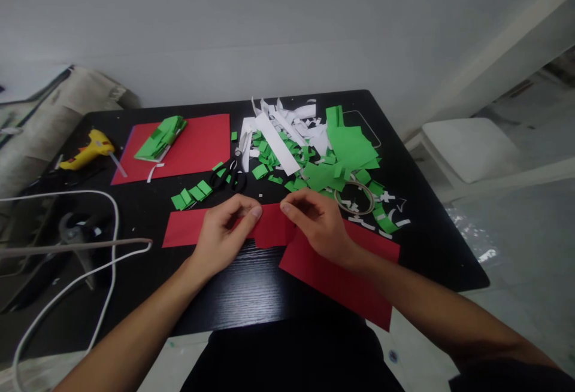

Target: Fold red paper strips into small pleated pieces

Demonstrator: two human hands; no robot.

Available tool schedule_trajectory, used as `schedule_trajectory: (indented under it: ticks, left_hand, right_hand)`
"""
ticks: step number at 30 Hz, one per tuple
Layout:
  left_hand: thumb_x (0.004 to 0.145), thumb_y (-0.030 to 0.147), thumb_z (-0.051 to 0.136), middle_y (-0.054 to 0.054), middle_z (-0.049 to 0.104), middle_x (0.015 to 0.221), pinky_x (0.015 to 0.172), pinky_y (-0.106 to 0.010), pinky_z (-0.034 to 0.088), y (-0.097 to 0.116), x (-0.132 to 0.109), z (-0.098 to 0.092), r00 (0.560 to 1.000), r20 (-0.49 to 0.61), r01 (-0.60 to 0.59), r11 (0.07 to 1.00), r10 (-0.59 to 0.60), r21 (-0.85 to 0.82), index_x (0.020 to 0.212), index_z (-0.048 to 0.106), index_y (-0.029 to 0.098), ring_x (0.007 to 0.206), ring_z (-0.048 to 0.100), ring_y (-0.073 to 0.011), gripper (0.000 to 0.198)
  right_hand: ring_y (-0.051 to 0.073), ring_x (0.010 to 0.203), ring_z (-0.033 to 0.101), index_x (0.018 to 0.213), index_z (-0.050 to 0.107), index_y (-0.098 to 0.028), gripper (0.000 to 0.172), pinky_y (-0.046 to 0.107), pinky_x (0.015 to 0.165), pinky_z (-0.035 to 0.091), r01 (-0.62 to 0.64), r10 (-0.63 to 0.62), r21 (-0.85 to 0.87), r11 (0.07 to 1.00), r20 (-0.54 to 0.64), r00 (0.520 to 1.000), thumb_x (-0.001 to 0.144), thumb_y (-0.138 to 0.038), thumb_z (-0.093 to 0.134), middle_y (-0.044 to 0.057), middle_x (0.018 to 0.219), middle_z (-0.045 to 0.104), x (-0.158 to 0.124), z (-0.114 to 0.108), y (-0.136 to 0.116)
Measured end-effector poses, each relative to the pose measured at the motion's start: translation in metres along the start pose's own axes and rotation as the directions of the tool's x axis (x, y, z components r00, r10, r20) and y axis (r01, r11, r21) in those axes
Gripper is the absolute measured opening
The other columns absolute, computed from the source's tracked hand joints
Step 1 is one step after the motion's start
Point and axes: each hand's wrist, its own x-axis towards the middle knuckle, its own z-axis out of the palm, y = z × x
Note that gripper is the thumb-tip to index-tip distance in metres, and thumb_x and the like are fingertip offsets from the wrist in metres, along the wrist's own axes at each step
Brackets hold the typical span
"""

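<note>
Between my two hands is a small piece of red paper (273, 227), held upright above the table near its front edge. My left hand (227, 227) pinches its left side between thumb and fingers. Its right side is pinched by my right hand (318, 221). A red paper strip (184, 228) lies flat under my left hand and runs out to the left. Beneath my right wrist rests a larger red sheet (341, 272), tilted and reaching over the front edge. Black-handled scissors (231, 170) lie just beyond my left hand.
Green paper scraps (350, 146) and white strips (278, 143) are heaped at the back right, beside a tape ring (354, 198). A red sheet (202, 140) bears folded green paper (162, 139) at the back left. A yellow glue gun (90, 149) and white cable (114, 224) lie left.
</note>
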Motion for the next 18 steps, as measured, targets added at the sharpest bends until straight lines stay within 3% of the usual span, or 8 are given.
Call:
schedule_trajectory:
  ticks: [5, 10, 18]
  left_hand:
    - [0.100, 0.027, 0.062, 0.001, 0.066, 0.073, 0.059, -0.021, 0.048, 0.0025, 0.0015, 0.0001, 0.999, -0.011, -0.042, 0.998, 0.043, 0.048, 0.087, 0.068, 0.018, 0.063, 0.058, -0.0112, 0.017]
    - [0.097, 0.024, 0.064, -0.001, 0.070, 0.075, 0.063, -0.023, 0.051, 0.0057, 0.0029, 0.0012, 0.993, 0.073, -0.100, 0.990, 0.093, 0.096, 0.086, 0.069, 0.018, 0.066, 0.062, -0.0124, 0.013]
    - [0.094, 0.031, 0.070, 0.002, 0.065, 0.067, 0.055, -0.021, 0.049, 0.0005, 0.0011, 0.0038, 0.998, 0.046, 0.030, 0.999, -0.030, -0.011, 0.091, 0.072, 0.018, 0.058, 0.059, -0.0115, 0.014]
  right_hand:
    - [0.016, 0.077, 0.068, 0.087, 0.072, -0.020, 0.013, 0.029, 0.072, 0.056, -0.032, 0.031, 0.016, 0.999, 0.055, 0.998, 0.090, -0.033, 0.074, 0.002, 0.083, 0.074, 0.0021, -0.0011, 0.0004]
    - [0.015, 0.071, 0.066, 0.084, 0.073, -0.020, 0.014, 0.027, 0.065, 0.054, -0.033, 0.040, -0.048, 0.998, 0.153, 0.987, 0.091, -0.032, 0.072, 0.002, 0.080, 0.074, 0.0020, -0.0022, -0.0022]
    - [0.017, 0.077, 0.070, 0.085, 0.074, -0.021, 0.017, 0.030, 0.070, 0.057, -0.023, 0.024, -0.013, 1.000, 0.018, 1.000, 0.090, -0.036, 0.076, 0.003, 0.082, 0.076, 0.0027, -0.0014, 0.0006]
